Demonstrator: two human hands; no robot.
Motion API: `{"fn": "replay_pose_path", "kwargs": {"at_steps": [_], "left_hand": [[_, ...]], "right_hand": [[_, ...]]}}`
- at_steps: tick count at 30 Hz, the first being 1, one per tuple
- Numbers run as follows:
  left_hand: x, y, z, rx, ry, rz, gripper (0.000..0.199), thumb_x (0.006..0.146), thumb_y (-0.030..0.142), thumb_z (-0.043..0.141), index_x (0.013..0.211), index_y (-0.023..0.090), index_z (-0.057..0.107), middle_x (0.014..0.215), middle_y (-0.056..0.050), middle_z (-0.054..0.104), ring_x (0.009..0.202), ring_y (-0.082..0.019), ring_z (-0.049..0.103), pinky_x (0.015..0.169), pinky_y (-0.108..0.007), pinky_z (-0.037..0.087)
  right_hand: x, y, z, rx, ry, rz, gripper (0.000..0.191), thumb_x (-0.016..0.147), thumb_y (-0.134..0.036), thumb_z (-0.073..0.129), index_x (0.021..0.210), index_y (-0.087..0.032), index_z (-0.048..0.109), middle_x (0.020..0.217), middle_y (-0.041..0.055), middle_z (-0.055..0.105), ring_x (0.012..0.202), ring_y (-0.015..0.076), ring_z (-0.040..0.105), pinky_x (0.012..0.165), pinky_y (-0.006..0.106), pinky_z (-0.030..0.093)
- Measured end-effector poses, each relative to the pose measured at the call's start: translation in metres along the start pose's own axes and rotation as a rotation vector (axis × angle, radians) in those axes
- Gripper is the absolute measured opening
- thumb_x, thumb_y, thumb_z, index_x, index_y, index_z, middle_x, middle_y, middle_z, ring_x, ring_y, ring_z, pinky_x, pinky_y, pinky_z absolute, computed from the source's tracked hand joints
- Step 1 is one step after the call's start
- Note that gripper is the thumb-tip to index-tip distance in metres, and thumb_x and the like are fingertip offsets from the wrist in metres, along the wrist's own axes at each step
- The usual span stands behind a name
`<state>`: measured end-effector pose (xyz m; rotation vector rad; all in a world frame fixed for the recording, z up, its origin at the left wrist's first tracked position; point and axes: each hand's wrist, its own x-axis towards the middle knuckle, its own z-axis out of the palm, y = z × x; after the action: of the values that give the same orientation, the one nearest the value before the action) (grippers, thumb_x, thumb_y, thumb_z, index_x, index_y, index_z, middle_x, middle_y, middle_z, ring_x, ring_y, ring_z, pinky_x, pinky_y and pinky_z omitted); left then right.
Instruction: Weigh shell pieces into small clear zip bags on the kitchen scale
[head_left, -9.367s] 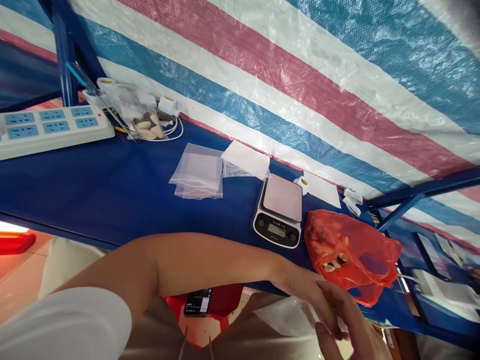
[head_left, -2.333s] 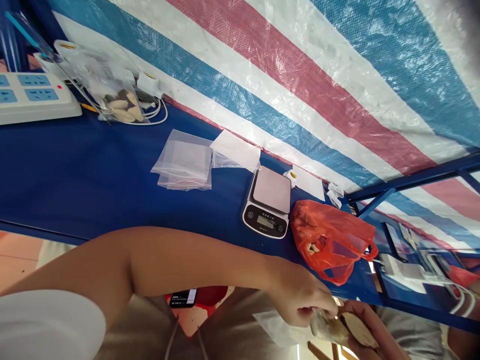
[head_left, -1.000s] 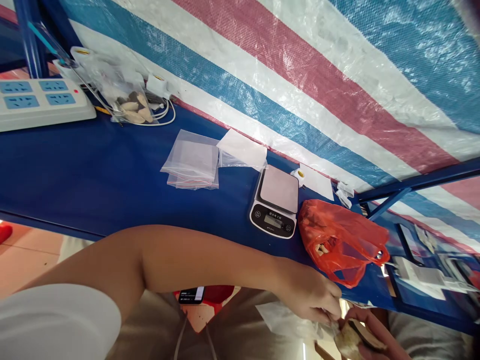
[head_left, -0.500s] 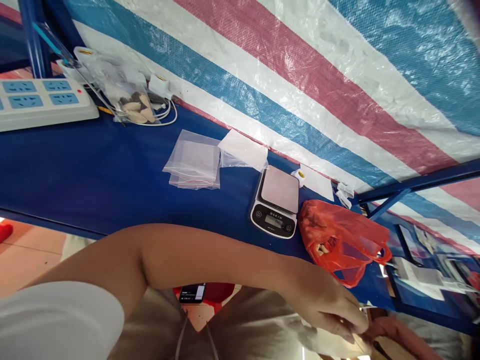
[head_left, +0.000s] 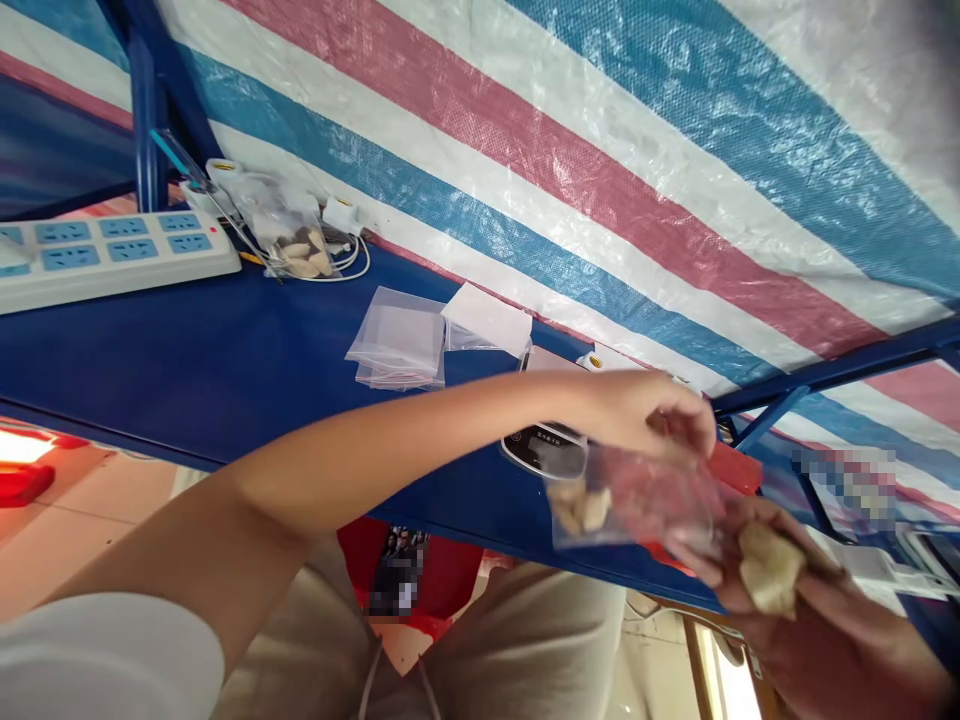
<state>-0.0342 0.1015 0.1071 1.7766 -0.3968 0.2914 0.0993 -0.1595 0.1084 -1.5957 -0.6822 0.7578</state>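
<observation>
Right grip (head_left: 821, 590) is closed around a pale lump (head_left: 771, 570), its fingers also at the near end of the clear bag (head_left: 637, 495). Left grip (head_left: 652, 415) sits curled over the bag's upper edge; we can't tell if it pinches the plastic or just hovers. Bag is over the surface (head_left: 247, 370) near its front edge, a few pale pieces (head_left: 581, 508) at its far end.

Risks, as we judge them: the lump could slip, since the same fingers seem to share lump and plastic. Pieces could spill if the bag's mouth is open and it tips. The bag could also snag the scale (head_left: 540, 445) or red bag (head_left: 739, 468) behind, being so close in view.

Hard to read: motion blur smears bag and left fingertips, so we can't place the mouth or count pieces. Left forearm and hand cover much of the scale; its display is unreadable. Red bag is mostly blocked, contents unseen. Right forearm is cut off at the frame edge.
</observation>
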Motion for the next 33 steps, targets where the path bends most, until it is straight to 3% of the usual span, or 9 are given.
{"fn": "replay_pose_path", "kwargs": {"at_steps": [3, 5, 9, 11, 14, 17, 24, 29, 33], "left_hand": [[0.022, 0.005, -0.044, 0.264, 0.139, 0.006, 0.018, 0.087, 0.014, 0.069, 0.105, 0.017, 0.067, 0.114, -0.007, 0.074, 0.108, -0.014, 0.068, 0.091, -0.026, 0.054], [0.026, 0.003, -0.066, 0.430, 0.335, -0.023, 0.021, 0.090, 0.012, 0.064, 0.111, 0.015, 0.067, 0.116, -0.008, 0.075, 0.107, -0.012, 0.068, 0.093, -0.024, 0.054], [-0.018, -0.023, -0.085, 0.630, 0.626, -0.191, 0.022, 0.100, 0.019, 0.049, 0.113, 0.015, 0.066, 0.123, -0.009, 0.073, 0.112, -0.014, 0.066, 0.098, -0.027, 0.052], [-0.058, -0.041, -0.084, 0.727, 0.644, -0.345, 0.020, 0.097, 0.020, 0.050, 0.103, 0.017, 0.069, 0.116, -0.008, 0.075, 0.107, -0.017, 0.068, 0.097, -0.033, 0.054], [-0.113, -0.062, -0.078, 0.859, 0.639, -0.567, 0.024, 0.087, 0.018, 0.056, 0.104, 0.020, 0.072, 0.123, -0.008, 0.074, 0.118, -0.027, 0.066, 0.102, -0.043, 0.052], [-0.144, -0.068, -0.077, 0.951, 0.616, -0.699, 0.026, 0.078, 0.014, 0.058, 0.098, 0.021, 0.074, 0.116, -0.008, 0.076, 0.119, -0.031, 0.064, 0.104, -0.049, 0.050], [-0.144, -0.057, -0.079, 1.099, 0.615, -0.741, 0.031, 0.082, 0.015, 0.051, 0.104, 0.022, 0.071, 0.120, -0.006, 0.074, 0.116, -0.026, 0.064, 0.103, -0.042, 0.048], [-0.145, -0.064, -0.076, 1.126, 0.522, -0.809, 0.027, 0.080, 0.017, 0.056, 0.101, 0.022, 0.071, 0.115, -0.007, 0.073, 0.108, -0.026, 0.065, 0.094, -0.040, 0.050], [-0.152, -0.064, -0.082, 1.169, 0.560, -0.885, 0.030, 0.076, 0.014, 0.058, 0.101, 0.019, 0.072, 0.115, -0.011, 0.072, 0.107, -0.030, 0.065, 0.092, -0.043, 0.050]], "right_hand": [[0.044, -0.002, 0.049, 0.344, 0.128, -0.067, 0.028, 0.067, -0.032, 0.075, 0.094, -0.025, 0.077, 0.085, 0.0023, 0.077, 0.086, 0.0281, 0.078, 0.093, 0.055, 0.066], [0.067, 0.006, 0.077, 0.471, 0.179, -0.020, 0.019, 0.062, -0.025, 0.070, 0.080, -0.022, 0.074, 0.078, 0.0012, 0.077, 0.085, 0.0262, 0.079, 0.096, 0.053, 0.065], [0.088, 0.035, 0.099, 0.464, 0.181, 0.182, 0.017, 0.062, -0.025, 0.070, 0.077, -0.017, 0.072, 0.084, 0.0118, 0.080, 0.096, 0.0311, 0.081, 0.095, 0.045, 0.065], [0.087, 0.045, 0.098, 0.454, 0.156, 0.186, 0.021, 0.064, -0.027, 0.071, 0.081, -0.016, 0.073, 0.090, 0.0148, 0.082, 0.099, 0.0321, 0.080, 0.093, 0.043, 0.065], [0.080, 0.047, 0.098, 0.435, 0.106, 0.180, 0.022, 0.065, -0.027, 0.071, 0.083, -0.016, 0.074, 0.091, 0.0156, 0.082, 0.096, 0.0312, 0.081, 0.090, 0.041, 0.066], [0.074, 0.043, 0.102, 0.420, 0.072, 0.187, 0.022, 0.066, -0.028, 0.072, 0.084, -0.016, 0.073, 0.093, 0.0174, 0.082, 0.097, 0.0318, 0.081, 0.090, 0.040, 0.066], [0.061, 0.057, 0.093, 0.326, 0.169, 0.161, 0.034, 0.068, -0.035, 0.075, 0.097, -0.020, 0.065, 0.096, 0.0096, 0.080, 0.086, 0.0328, 0.082, 0.068, 0.040, 0.069], [0.056, 0.072, 0.078, 0.304, 0.287, 0.131, 0.032, 0.067, -0.034, 0.073, 0.095, -0.020, 0.064, 0.099, 0.0081, 0.079, 0.096, 0.0292, 0.081, 0.082, 0.039, 0.068], [0.059, 0.078, 0.067, 0.273, 0.362, 0.092, 0.032, 0.066, -0.033, 0.073, 0.094, -0.021, 0.063, 0.094, 0.0049, 0.077, 0.090, 0.0264, 0.081, 0.078, 0.036, 0.068]]}}
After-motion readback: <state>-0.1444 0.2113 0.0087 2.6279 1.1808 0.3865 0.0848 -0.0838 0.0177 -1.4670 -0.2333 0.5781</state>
